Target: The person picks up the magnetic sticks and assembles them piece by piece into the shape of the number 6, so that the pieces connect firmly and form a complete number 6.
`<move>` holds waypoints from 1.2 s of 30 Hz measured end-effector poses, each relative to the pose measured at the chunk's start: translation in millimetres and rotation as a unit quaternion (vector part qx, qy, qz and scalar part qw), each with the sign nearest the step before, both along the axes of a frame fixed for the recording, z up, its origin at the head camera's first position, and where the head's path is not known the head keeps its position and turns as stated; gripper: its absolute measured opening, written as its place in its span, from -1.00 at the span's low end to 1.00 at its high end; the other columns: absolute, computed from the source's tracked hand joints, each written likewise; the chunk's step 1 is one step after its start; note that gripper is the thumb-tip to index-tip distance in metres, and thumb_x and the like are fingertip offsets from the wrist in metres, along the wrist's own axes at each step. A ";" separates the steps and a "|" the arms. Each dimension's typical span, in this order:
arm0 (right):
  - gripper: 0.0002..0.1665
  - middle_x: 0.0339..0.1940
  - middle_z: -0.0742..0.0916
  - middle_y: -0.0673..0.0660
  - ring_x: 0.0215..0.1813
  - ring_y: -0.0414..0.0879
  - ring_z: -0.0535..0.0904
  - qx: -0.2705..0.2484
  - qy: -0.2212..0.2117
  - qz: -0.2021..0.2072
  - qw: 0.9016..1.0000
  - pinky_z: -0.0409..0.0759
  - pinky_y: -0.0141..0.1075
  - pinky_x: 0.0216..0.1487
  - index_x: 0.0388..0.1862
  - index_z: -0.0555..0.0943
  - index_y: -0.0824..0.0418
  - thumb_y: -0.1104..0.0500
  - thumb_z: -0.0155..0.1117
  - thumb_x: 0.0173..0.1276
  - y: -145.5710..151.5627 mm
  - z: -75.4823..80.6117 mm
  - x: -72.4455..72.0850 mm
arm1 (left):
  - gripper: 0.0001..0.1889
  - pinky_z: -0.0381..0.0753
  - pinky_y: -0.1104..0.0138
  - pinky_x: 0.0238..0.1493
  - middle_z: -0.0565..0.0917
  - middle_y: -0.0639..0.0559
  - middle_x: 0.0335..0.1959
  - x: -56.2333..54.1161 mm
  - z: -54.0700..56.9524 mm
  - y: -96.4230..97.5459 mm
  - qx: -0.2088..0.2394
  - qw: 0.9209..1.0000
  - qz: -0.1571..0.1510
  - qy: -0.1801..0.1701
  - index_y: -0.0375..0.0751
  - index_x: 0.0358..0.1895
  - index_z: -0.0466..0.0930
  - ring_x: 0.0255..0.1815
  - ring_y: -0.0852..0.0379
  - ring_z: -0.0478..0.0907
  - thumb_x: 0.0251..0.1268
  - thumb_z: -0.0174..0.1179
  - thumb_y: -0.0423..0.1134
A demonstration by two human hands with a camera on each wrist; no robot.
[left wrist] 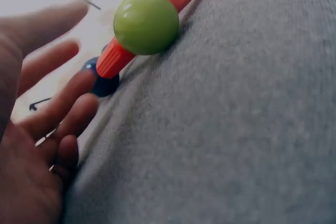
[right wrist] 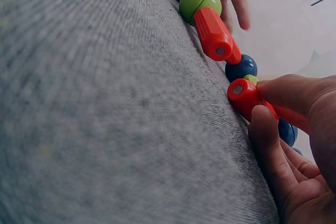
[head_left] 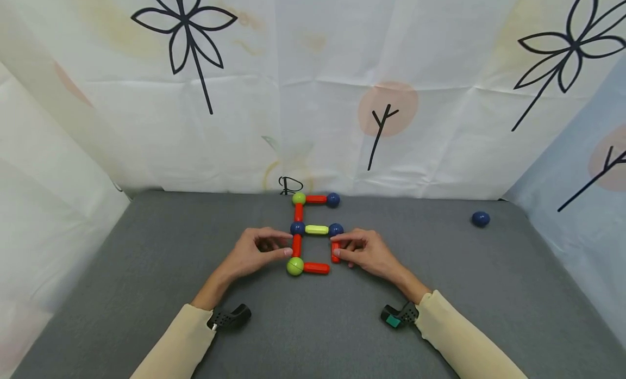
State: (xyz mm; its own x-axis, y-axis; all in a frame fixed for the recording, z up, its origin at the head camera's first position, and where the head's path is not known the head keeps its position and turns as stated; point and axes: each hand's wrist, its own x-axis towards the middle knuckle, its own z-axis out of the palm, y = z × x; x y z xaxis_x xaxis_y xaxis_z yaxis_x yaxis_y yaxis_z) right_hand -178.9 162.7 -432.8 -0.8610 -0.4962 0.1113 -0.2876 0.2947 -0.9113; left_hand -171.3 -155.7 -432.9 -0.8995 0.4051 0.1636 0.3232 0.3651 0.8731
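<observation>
A flat figure of magnetic rods and balls lies on the grey table. Its left side runs from a green ball (head_left: 299,199) through a red rod, a navy ball (head_left: 297,229) and another red rod (head_left: 296,246) to a lower green ball (head_left: 295,266). A yellow-green rod (head_left: 317,230) joins that navy ball to a second one (head_left: 336,229). Between thumb and fingers, my right hand (head_left: 367,252) pinches a red magnetic rod (right wrist: 244,98) below this second ball. My left hand (head_left: 256,251) is beside the left side, fingers spread and holding nothing.
From the lower green ball a red rod (head_left: 317,268) points right, its end free. At the top, another red rod (head_left: 315,199) ends in a navy ball (head_left: 333,200). A loose navy ball (head_left: 481,219) lies far right. Printed cloth (head_left: 323,58) hangs behind the table.
</observation>
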 end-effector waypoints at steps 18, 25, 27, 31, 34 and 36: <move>-0.65 -0.24 0.65 0.28 -0.46 0.04 0.63 0.000 -0.004 -0.001 1.000 0.67 -0.23 -0.42 0.10 0.67 0.49 0.42 0.39 0.34 -6.4 23.2 10.4 | -0.63 0.37 0.18 -0.09 0.71 0.22 -0.24 6.8 -5.8 8.7 -0.033 0.996 -0.080 0.005 0.03 0.01 0.81 -0.18 0.06 0.51 0.10 0.56 -0.05; -0.63 -0.22 0.65 0.26 -0.45 0.06 0.63 0.006 -0.008 -0.006 1.000 0.67 -0.22 -0.42 0.13 0.68 0.43 0.38 0.41 0.34 -1.0 -2.4 -2.1 | -0.65 0.38 0.17 -0.07 0.74 0.22 -0.21 5.8 -7.8 6.9 -0.027 0.997 -0.076 0.003 0.05 -0.02 0.83 -0.16 0.07 0.53 0.09 0.57 -0.07; -0.62 -0.22 0.65 0.24 -0.45 0.02 0.64 0.002 -0.007 -0.005 1.000 0.66 -0.23 -0.42 0.13 0.69 0.40 0.36 0.42 0.35 -0.5 -4.2 -2.6 | -0.65 0.38 0.17 -0.07 0.74 0.23 -0.20 5.4 -8.9 6.4 -0.028 0.997 -0.075 0.006 0.05 -0.02 0.83 -0.16 0.07 0.53 0.09 0.57 -0.06; -0.62 -0.23 0.65 0.20 -0.46 -0.05 0.64 -0.005 -0.005 -0.002 1.000 0.66 -0.25 -0.41 0.13 0.71 0.32 0.30 0.45 0.34 0.6 -5.0 -2.8 | -0.66 0.37 0.18 -0.07 0.75 0.25 -0.20 5.5 -8.5 6.2 -0.030 0.997 -0.070 0.011 0.08 -0.03 0.83 -0.17 0.09 0.54 0.08 0.57 -0.05; -0.63 -0.24 0.65 0.20 -0.47 -0.09 0.63 -0.003 -0.002 -0.001 1.000 0.66 -0.26 -0.41 0.12 0.73 0.29 0.27 0.45 0.35 0.9 -4.5 -2.8 | -0.67 0.37 0.18 -0.07 0.75 0.26 -0.21 6.1 -7.4 7.0 -0.028 0.997 -0.067 0.016 0.09 -0.05 0.84 -0.18 0.10 0.54 0.07 0.58 -0.06; -0.64 -0.24 0.65 0.20 -0.47 -0.10 0.63 -0.002 -0.001 -0.001 1.000 0.66 -0.26 -0.41 0.12 0.73 0.29 0.26 0.46 0.35 1.1 -4.9 -3.1 | -0.67 0.38 0.19 -0.09 0.75 0.26 -0.22 6.3 -7.8 7.5 -0.025 0.997 -0.066 0.020 0.07 -0.05 0.84 -0.19 0.10 0.55 0.06 0.58 -0.07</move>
State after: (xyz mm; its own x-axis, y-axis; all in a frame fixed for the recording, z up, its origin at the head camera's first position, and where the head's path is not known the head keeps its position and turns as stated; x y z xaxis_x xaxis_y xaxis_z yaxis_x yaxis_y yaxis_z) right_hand -182.0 163.8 -437.7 -0.8625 -0.4936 0.1115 -0.2850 0.2917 -0.9131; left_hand -165.0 -148.3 -440.6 -0.8314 0.5274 0.1747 0.4053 0.3607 0.8400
